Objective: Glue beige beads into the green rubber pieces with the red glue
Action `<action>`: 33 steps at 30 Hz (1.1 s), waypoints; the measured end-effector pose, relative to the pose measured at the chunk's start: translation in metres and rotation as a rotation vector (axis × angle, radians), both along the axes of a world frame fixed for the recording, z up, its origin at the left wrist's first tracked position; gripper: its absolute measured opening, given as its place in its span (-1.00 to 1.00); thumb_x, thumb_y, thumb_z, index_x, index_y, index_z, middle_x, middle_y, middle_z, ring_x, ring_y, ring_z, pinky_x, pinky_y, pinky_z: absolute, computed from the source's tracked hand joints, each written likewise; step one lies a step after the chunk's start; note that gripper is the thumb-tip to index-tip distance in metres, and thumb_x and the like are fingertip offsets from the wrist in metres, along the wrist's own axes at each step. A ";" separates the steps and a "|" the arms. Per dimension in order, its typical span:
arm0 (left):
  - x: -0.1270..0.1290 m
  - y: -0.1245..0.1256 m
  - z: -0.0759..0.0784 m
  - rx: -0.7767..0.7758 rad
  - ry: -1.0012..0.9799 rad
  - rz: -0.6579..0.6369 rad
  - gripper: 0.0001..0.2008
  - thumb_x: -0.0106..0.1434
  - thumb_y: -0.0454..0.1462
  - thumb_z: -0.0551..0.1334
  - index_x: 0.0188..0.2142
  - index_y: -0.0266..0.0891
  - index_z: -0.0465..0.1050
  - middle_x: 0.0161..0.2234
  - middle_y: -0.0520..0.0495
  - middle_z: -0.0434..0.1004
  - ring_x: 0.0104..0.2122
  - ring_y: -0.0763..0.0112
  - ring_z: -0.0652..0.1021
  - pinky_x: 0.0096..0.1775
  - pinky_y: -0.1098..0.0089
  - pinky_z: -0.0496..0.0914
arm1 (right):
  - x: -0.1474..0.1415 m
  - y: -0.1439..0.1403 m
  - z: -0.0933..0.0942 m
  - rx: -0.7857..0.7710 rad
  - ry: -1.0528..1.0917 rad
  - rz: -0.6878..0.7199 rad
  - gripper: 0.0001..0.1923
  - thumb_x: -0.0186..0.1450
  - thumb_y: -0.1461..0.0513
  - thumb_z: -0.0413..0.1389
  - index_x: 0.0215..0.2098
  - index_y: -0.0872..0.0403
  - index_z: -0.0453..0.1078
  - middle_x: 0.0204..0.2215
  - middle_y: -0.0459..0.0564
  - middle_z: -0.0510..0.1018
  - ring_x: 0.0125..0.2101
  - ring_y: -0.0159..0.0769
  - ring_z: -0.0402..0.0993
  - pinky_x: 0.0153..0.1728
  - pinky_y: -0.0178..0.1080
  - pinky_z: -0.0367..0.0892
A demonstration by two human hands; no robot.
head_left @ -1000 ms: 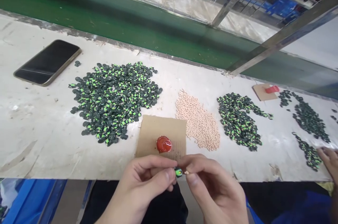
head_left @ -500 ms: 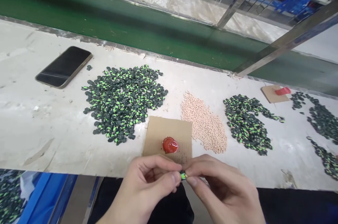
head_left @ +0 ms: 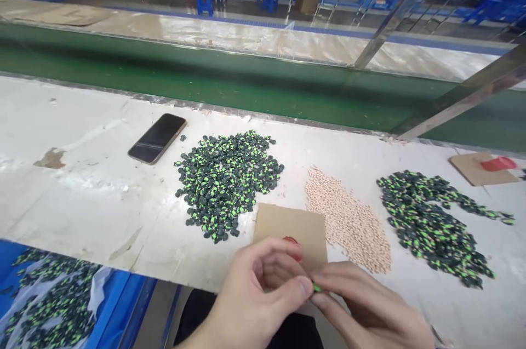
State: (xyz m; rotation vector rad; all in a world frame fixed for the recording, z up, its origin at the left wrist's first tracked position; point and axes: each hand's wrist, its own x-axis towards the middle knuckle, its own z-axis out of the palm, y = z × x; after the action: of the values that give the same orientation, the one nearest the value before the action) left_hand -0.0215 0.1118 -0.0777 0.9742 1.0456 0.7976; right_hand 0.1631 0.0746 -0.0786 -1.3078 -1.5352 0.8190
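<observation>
Between the fingertips of both hands is a small dark piece with bright green [head_left: 316, 287], mostly covered by the fingers. My left hand [head_left: 263, 289] pinches it from the left, thumb and fingers closed. From the other side my right hand [head_left: 365, 302] grips it between thumb and index finger. Just beyond the hands lies a square of brown cardboard [head_left: 287, 220] bearing a red round cap [head_left: 292, 241], now partly hidden by my left hand. A heap of dark green-and-black pieces [head_left: 226, 179] lies to the left, and small beige pellets [head_left: 349, 217] spread to the right.
A phone [head_left: 158, 138] rests at the left of the white table [head_left: 82, 190]. More dark pieces [head_left: 431, 228] lie at right, near another cardboard piece [head_left: 466, 169] with a red cap [head_left: 498, 163]. A blue bin [head_left: 110, 310] stands below left; a metal post [head_left: 460, 97] rises at right.
The view has tilted up and shifted left, so the table's things appear lower and farther right. Both hands stay together on the small piece, and my left hand now covers part of the red cap.
</observation>
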 end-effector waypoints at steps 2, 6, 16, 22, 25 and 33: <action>-0.007 0.020 -0.003 0.422 0.437 -0.003 -0.72 0.34 -0.21 0.30 0.03 -0.13 0.57 -0.18 -0.09 0.73 -0.22 0.27 0.69 -0.15 0.31 0.60 | 0.024 0.005 -0.009 0.051 -0.197 -0.135 -0.96 0.30 0.16 0.31 -0.32 -0.14 0.64 -0.39 -0.10 0.75 -0.43 -0.24 0.70 -0.41 -0.33 0.61; -0.028 0.069 -0.011 0.808 1.059 0.063 -0.68 0.37 -0.36 0.14 0.03 -0.23 0.59 0.01 -0.30 0.65 0.02 -0.10 0.59 0.05 -0.11 0.46 | 0.098 0.016 -0.034 0.159 -0.728 -0.611 -0.55 0.34 -0.14 0.13 -0.32 0.02 0.63 -0.35 0.13 0.75 -0.38 0.02 0.70 -0.38 -0.05 0.57; -0.036 0.088 -0.024 0.906 1.194 -0.011 -0.66 0.33 -0.33 0.06 -0.24 -0.23 0.65 -0.21 -0.28 0.71 -0.22 -0.08 0.64 -0.12 0.02 0.46 | 0.124 0.030 -0.048 0.314 -0.931 -0.596 -0.61 0.44 0.04 0.05 -0.25 0.09 0.62 -0.30 0.21 0.73 -0.30 0.02 0.65 -0.25 0.00 0.53; -0.037 0.094 -0.019 0.833 1.084 0.028 -0.67 0.31 -0.25 0.04 -0.28 -0.20 0.61 -0.24 -0.31 0.70 -0.19 -0.11 0.61 -0.09 0.00 0.41 | 0.071 0.049 -0.046 0.221 -0.918 -0.312 -0.66 0.48 0.13 0.01 -0.18 0.05 0.63 -0.26 0.13 0.70 -0.28 -0.06 0.61 -0.24 -0.05 0.51; -0.037 0.090 -0.014 0.746 0.956 0.086 -0.71 0.30 -0.22 0.08 -0.24 -0.18 0.60 -0.20 -0.27 0.68 -0.16 -0.05 0.58 -0.07 0.05 0.41 | 0.066 0.055 -0.046 0.208 -0.908 -0.260 -0.64 0.47 0.25 -0.04 -0.23 0.05 0.63 -0.33 0.11 0.69 -0.33 -0.09 0.61 -0.30 -0.09 0.51; -0.032 0.062 0.010 0.306 0.495 0.069 -0.66 0.36 -0.10 0.16 -0.08 -0.17 0.65 -0.47 0.00 0.54 -0.48 0.35 0.52 -0.44 0.42 0.40 | 0.069 0.059 -0.045 0.208 -0.834 -0.251 -0.67 0.43 0.29 -0.03 -0.28 0.03 0.59 -0.32 0.11 0.72 -0.33 -0.05 0.65 -0.31 -0.07 0.53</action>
State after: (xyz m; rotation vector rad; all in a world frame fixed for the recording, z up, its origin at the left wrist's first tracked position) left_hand -0.0535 0.1739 -0.0673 1.4504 1.4118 0.8071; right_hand 0.2321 0.1335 -0.1236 -1.7428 -1.9484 -0.0900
